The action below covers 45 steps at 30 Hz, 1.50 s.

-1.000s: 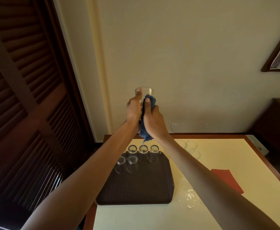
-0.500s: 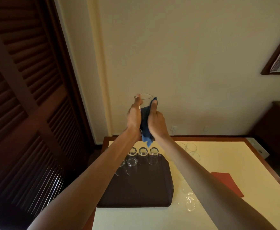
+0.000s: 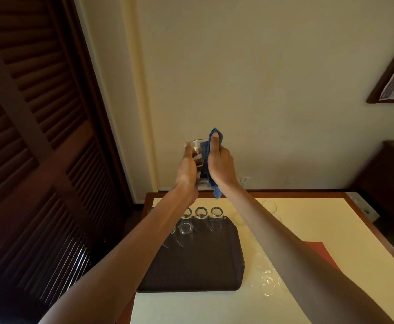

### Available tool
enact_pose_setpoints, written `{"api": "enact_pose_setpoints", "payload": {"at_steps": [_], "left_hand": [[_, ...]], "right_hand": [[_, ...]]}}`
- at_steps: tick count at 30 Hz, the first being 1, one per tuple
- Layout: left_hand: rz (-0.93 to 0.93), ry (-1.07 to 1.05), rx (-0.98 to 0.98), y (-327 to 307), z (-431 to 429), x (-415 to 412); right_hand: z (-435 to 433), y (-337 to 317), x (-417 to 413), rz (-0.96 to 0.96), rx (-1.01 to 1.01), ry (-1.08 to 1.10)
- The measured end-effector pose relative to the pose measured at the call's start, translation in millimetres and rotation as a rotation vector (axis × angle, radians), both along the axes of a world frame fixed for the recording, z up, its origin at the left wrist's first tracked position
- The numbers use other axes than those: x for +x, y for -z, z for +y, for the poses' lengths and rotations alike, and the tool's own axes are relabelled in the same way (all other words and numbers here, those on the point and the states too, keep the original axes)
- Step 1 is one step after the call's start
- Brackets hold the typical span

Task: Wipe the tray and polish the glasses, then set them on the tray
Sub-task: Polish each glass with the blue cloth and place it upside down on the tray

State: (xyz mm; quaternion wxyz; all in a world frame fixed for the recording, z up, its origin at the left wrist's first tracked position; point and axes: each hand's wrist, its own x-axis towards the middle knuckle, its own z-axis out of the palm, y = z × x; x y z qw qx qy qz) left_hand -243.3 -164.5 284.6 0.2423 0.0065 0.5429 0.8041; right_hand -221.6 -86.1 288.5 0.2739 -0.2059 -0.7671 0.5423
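Polishing stage: glass (image 3: 198,150) held aloft over table (image 3: 308,230).
Glass is gripped by left hand (image 3: 186,174), blue cloth (image 3: 217,191) is clutched by right hand (image 3: 221,167); a drop is risked if rubbing loosens grip.

My long, slender, bare left forearm (image 3: 130,249) and matching bare right forearm (image 3: 284,249) are showing uncovered skin from the frame edge to the wrists. My bare left hand (image 3: 187,169) and bare right hand (image 3: 220,164) are showing likewise; the right thumb (image 3: 215,139) is showing a short, plain nail.
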Motion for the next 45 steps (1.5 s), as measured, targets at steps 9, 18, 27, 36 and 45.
{"api": "enact_pose_setpoints", "payload": {"at_steps": [9, 18, 27, 36, 45], "left_hand": [[0.010, 0.033, -0.022, -8, -6, -5], [0.081, -0.025, -0.116, -16, 2, 8], [0.053, -0.093, -0.288, -2, 6, -17], [0.095, -0.060, -0.140, -16, 2, -1], [0.123, -0.090, -0.253, -25, 4, -5]], "right_hand": [[-26, 29, 13, -0.048, 0.035, 0.001], [-7, -3, 6, 0.054, 0.067, 0.059], [-10, 3, 15, -0.223, -0.098, -0.123], [-12, -6, 6, 0.058, 0.088, -0.009], [-6, -3, 12, -0.184, -0.058, -0.073]]}}
